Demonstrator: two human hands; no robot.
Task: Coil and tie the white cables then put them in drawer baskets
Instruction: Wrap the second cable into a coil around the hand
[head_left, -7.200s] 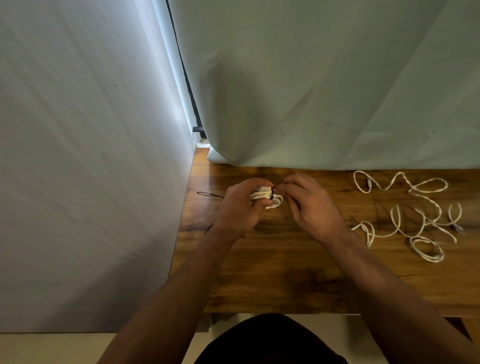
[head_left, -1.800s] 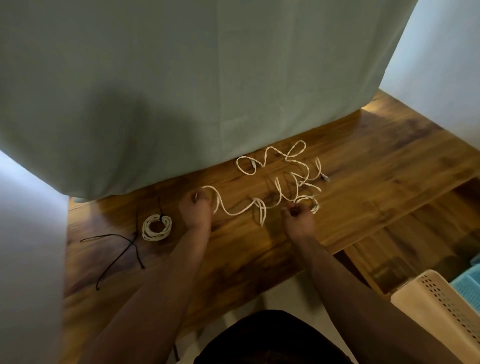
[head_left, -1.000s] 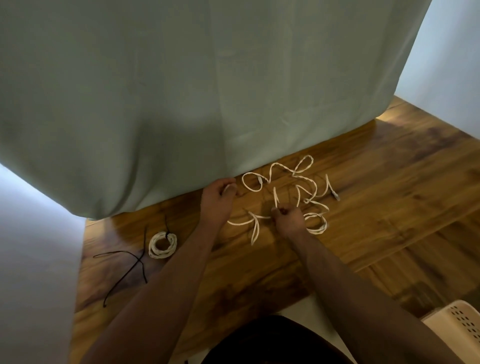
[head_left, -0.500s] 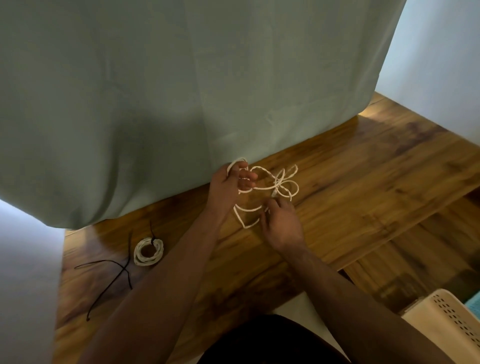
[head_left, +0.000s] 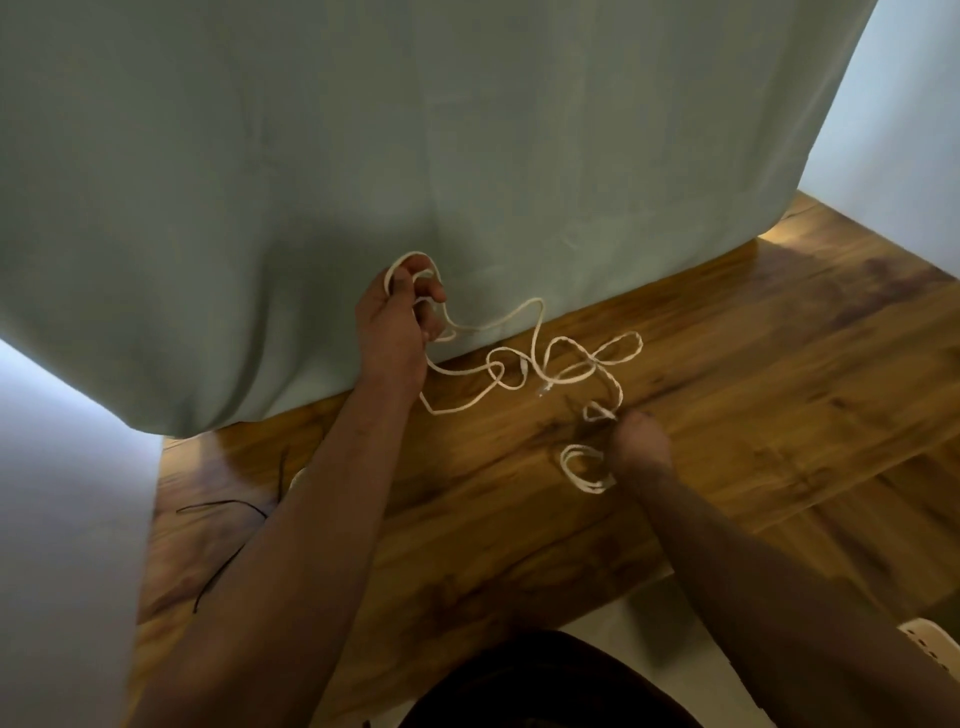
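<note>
A loose white cable (head_left: 540, 358) is spread over the far middle of the wooden bench (head_left: 779, 415), just in front of a grey-green cloth (head_left: 467, 156) that hangs as a backdrop. One end of the cable is looped around the curled fingers of the left hand (head_left: 395, 327), which is raised above the bench against the cloth; the fingers are closed on the strand, apparently so that they serve as a form around which turns can be wound. Another stretch of the cable is pinched at the fingertips of the right hand (head_left: 636, 441), held low over the bench to the right, with a few small loops hanging just beside it. The strand between the two hands lies slack and crossed over itself, so it is judged that coiling has only begun and that the crossings may snag as the cable is drawn in.

A thin black tie (head_left: 228, 535) lies at the near left of the bench, presumably kept within reach for binding.

Only a corner of a cream perforated basket (head_left: 935, 642) is seen at the near right edge; its contents cannot be told.
</note>
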